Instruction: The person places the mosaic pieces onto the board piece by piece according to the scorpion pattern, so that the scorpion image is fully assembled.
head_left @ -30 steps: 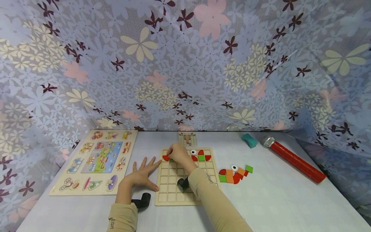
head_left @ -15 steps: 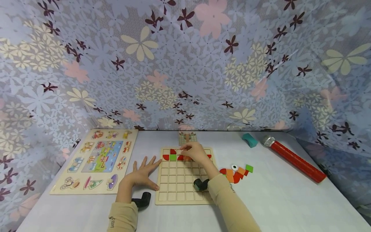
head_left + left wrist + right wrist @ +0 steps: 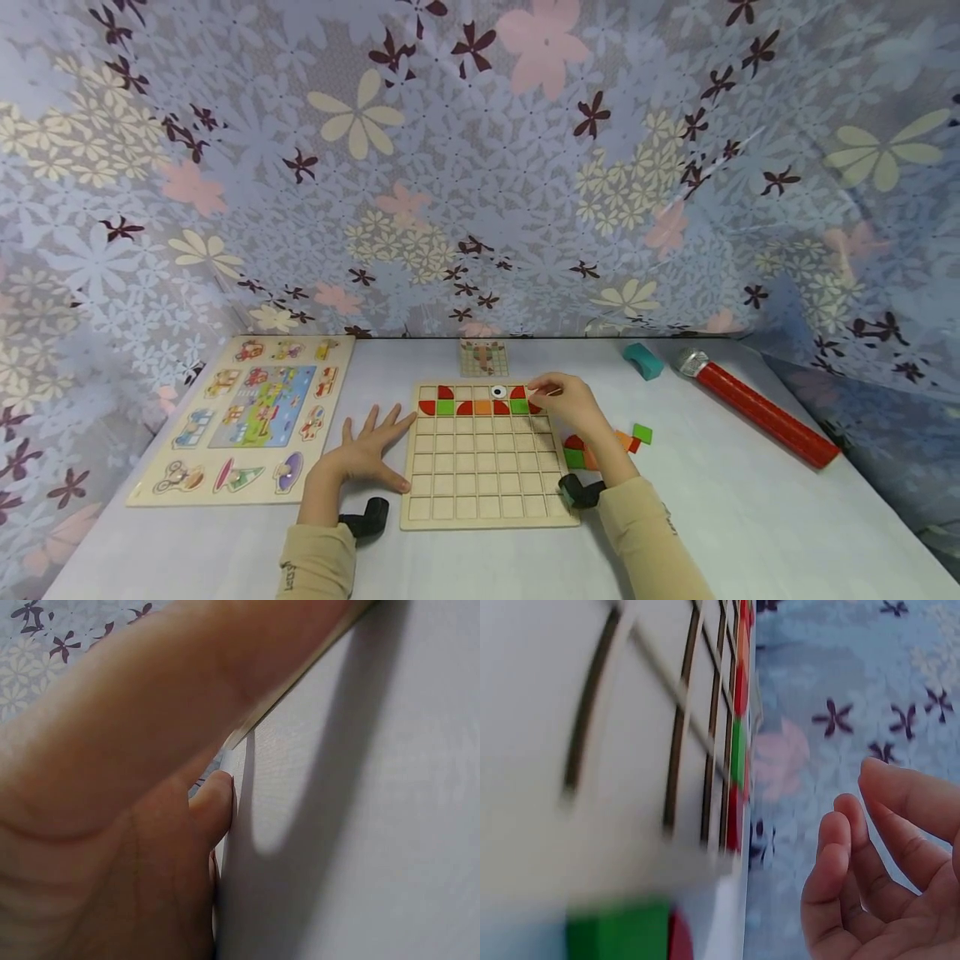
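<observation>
A square wooden grid board [image 3: 480, 483] lies on the table, with red, green and orange pieces along its top two rows. Among them are a green square [image 3: 446, 407], an orange square [image 3: 482, 407] and a white eye piece [image 3: 498, 392]. My left hand [image 3: 363, 457] rests with spread fingers at the board's left edge, thumb and a fingertip touching it. Over the board's upper right corner is my right hand [image 3: 576, 407]. In the right wrist view, the right hand [image 3: 889, 900] has loosely bent fingers and thumb apart, with nothing seen between them.
Loose pieces, one a green square [image 3: 642, 433], lie right of the board, partly behind the right forearm. A pattern card [image 3: 483, 358] stands behind it. At left lies a picture puzzle [image 3: 281, 400]; at right are a teal arch block [image 3: 643, 361] and a red toy microphone [image 3: 757, 408].
My right hand has moved rightward along the top rows, from the left pieces to the upper right corner, uncovering the pieces between. The left hand stays in place.
</observation>
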### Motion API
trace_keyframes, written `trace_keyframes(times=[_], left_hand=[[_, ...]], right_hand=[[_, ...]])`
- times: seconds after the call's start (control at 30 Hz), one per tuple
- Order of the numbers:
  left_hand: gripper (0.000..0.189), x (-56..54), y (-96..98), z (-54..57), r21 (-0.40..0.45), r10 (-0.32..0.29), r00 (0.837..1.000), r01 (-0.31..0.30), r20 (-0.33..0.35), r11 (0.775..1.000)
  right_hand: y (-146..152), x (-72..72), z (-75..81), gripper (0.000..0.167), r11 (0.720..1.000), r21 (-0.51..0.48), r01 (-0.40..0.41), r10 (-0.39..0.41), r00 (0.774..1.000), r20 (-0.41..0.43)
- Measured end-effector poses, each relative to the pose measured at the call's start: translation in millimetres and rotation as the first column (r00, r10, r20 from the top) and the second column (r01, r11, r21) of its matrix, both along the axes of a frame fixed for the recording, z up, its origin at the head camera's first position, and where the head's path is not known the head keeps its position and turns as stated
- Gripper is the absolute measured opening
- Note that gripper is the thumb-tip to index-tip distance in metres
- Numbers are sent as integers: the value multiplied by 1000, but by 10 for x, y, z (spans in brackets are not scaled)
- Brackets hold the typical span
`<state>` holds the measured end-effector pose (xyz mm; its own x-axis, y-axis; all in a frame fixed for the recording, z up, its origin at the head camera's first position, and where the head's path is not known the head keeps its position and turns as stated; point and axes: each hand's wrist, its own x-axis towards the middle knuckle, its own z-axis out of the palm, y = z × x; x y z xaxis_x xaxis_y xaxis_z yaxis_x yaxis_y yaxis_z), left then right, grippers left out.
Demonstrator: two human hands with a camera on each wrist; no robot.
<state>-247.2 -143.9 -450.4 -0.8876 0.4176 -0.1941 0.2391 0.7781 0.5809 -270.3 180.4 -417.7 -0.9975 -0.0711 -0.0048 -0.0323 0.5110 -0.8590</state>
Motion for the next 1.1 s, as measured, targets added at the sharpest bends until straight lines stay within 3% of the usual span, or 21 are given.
trace_keyframes(times=[0.67,1.1], left_hand=[[109,33,-8,32,21,-25,1000,25,1,999],[110,7,-23,20,36,-29,1000,29,10,999]], right_hand=[[663,242,-102,26,990,100,103,-112,989,94],[1000,311,-76,31,987,143,71,-97,978,183]])
